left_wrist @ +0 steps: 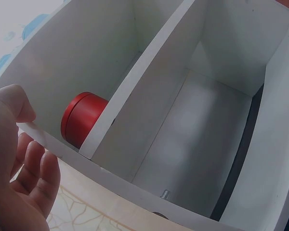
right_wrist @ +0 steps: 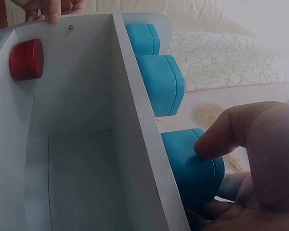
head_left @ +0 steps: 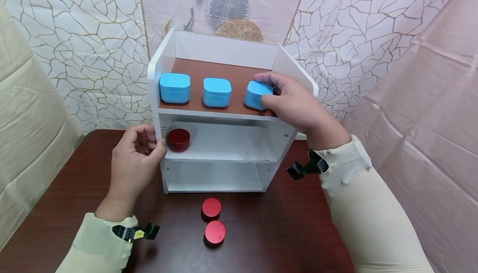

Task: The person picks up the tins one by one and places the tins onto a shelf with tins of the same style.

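Note:
On the brown top of a small white shelf unit (head_left: 220,118), my right hand (head_left: 293,98) grips the rightmost blue tin (head_left: 257,89), thumb at its front and fingers behind. In the right wrist view the thumb presses on that blue tin (right_wrist: 188,159), which stands on the top board. Two more blue tins, one in the middle (head_left: 217,92) and one at the left (head_left: 174,88), stand in line with it. My left hand (head_left: 134,161) holds the unit's left side panel, thumb on its front edge and fingers outside. Beside that panel, a red round tin (head_left: 178,140) sits on the middle shelf.
Two red round tins, a farther one (head_left: 211,208) and a nearer one (head_left: 214,233), stand on the dark wooden table (head_left: 284,231) before the unit. Raised white walls (head_left: 224,49) edge the top at back and sides. Patterned cloth (head_left: 74,49) hangs behind.

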`<state>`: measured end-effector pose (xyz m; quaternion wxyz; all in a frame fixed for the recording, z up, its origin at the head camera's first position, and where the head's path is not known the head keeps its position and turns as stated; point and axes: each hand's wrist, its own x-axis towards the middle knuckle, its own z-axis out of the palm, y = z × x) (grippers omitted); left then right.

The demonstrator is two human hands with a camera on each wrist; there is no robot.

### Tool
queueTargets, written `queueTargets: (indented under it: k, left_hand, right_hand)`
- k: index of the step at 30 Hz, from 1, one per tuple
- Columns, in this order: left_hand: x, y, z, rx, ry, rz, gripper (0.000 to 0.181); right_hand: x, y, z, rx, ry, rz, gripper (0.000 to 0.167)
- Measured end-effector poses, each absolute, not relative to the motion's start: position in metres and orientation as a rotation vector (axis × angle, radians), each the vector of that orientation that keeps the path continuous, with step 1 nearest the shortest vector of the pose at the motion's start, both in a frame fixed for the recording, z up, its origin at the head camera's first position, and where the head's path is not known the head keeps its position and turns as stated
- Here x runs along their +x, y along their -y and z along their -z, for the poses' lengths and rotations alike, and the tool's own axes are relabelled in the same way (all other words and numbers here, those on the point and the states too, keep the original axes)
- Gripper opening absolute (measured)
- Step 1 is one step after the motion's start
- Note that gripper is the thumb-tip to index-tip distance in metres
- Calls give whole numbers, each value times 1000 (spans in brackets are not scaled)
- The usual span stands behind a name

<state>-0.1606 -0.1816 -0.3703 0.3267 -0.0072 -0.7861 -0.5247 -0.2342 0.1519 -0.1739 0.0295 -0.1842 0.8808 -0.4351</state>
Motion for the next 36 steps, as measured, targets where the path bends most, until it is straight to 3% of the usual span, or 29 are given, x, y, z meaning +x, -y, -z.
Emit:
queueTargets:
  k: [36]
  left_hand:
    - [-160, 182, 370, -28, 2066, 1371, 32]
  right_hand:
    - [-215, -161, 168, -699, -2767, 1535, 64]
